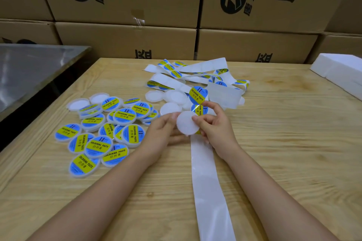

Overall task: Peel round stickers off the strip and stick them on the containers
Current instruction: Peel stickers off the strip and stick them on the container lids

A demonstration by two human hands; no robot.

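My left hand (162,133) holds a round white container (186,123) by its left edge, its blank face towards me. My right hand (215,123) touches the container's right edge and pinches the sticker strip (207,178) just behind it. A blue-and-yellow round sticker (198,95) stands up from the strip above my right fingers, and another one (197,109) lies partly hidden behind the container. The strip's emptied white backing runs down the table towards me. Several blank white containers (170,97) lie behind my hands.
A heap of labelled containers (101,129) covers the wooden table (284,143) on the left. Tangled sticker strip (195,74) lies at the back middle. White foam blocks (340,72) sit at the right edge. Cardboard boxes (127,2) form a wall behind; a steel surface (33,70) is left.
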